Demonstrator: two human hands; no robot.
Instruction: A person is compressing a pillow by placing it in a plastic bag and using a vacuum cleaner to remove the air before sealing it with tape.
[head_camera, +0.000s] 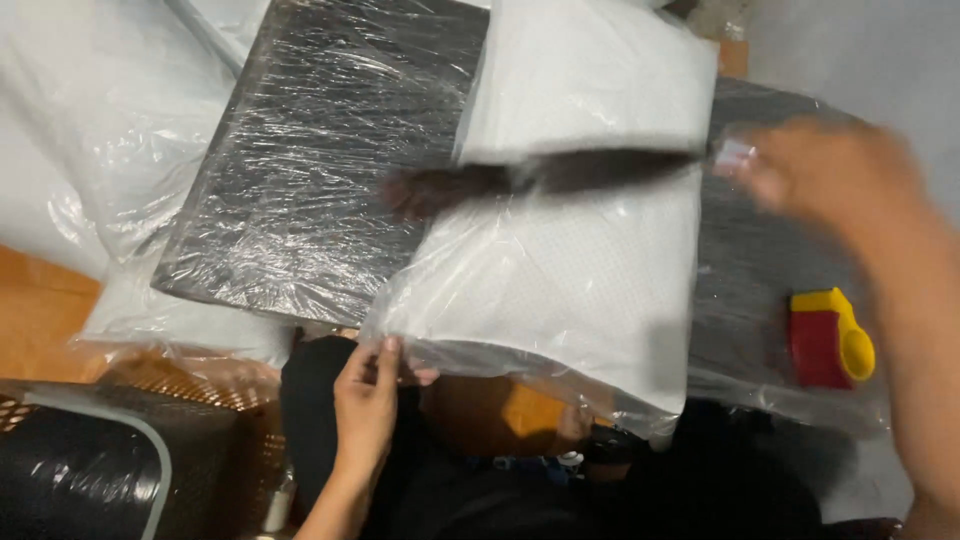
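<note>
My left hand (365, 400) pinches the near corner of the white pad (560, 290), which is sealed in clear plastic and lies across the dark board (320, 150), itself film-wrapped. My right hand (815, 170) is badly blurred; its grip seems closed on something small and pale at the fingertips, where a dark strip (540, 175) runs across the pad toward the board, but I cannot tell for sure what it holds. A red and yellow tape dispenser (830, 340) sits on the dark sheet to the right, apart from both hands. A black mesh basket (90, 460) is at the lower left.

To do this well, I judge the left hand should keep the plastic taut and the pad square, while the right draws the strip flat and straight, pressing as it goes so no wrinkle or bubble forms in the film.
</note>
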